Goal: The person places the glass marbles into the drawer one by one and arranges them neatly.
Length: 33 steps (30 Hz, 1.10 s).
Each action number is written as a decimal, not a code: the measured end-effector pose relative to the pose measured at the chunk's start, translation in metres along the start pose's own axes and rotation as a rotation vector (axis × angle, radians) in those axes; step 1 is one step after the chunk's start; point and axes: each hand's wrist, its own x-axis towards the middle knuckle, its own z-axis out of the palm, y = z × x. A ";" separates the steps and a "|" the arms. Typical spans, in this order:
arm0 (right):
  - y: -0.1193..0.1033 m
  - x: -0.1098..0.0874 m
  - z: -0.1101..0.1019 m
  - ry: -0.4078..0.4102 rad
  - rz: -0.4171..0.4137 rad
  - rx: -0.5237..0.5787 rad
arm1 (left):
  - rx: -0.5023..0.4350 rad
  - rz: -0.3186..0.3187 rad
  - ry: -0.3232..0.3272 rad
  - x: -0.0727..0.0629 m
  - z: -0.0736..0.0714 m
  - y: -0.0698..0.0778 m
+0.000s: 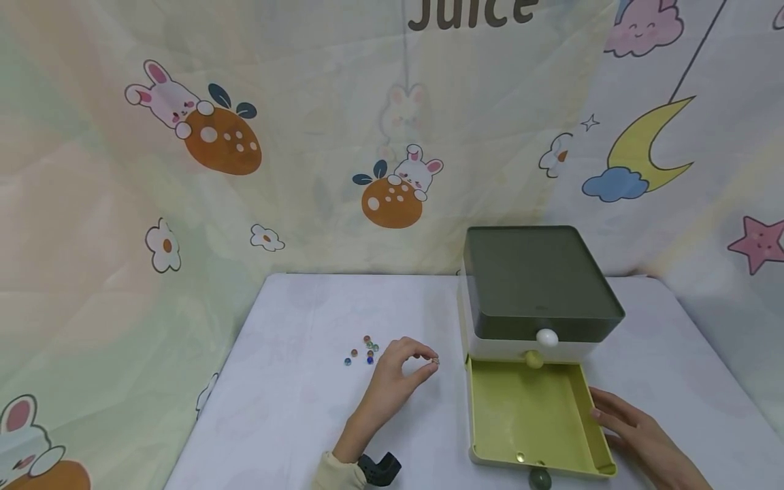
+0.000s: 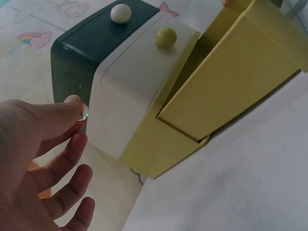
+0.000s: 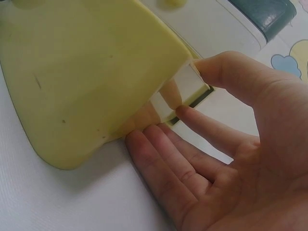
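Note:
My left hand (image 1: 387, 381) pinches a small clear glass marble (image 2: 84, 112) between thumb and forefinger, to the left of the drawer box. The other fingers are spread apart. At the box's bottom, a yellow-green drawer (image 1: 527, 408) is pulled out. Near its front edge, inside, lies a small shiny round thing (image 1: 520, 457), apparently a marble. My right hand (image 1: 643, 435) touches the drawer's right side with fairly straight fingers, as the right wrist view also shows. Several coloured marbles (image 1: 370, 345) lie in a loose group on the table, behind and left of my left hand.
The box has a dark green top section (image 1: 539, 272) with a white knob (image 1: 547, 338). Below it, a yellow knob (image 1: 534, 359) sits on the white middle section. The open drawer has a dark green knob (image 1: 540, 478). A printed cloth (image 1: 318, 136) hangs behind the white table (image 1: 275, 408).

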 end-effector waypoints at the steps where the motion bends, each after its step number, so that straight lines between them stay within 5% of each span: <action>1: -0.001 0.000 0.000 -0.001 0.004 0.004 | -0.002 0.007 -0.008 0.001 0.002 0.002; 16: -0.001 0.000 0.001 -0.004 0.013 -0.007 | -0.049 0.154 -0.136 0.008 0.037 0.021; 33: -0.001 0.002 0.002 0.009 0.029 -0.049 | 0.075 0.386 -0.216 0.017 0.075 0.033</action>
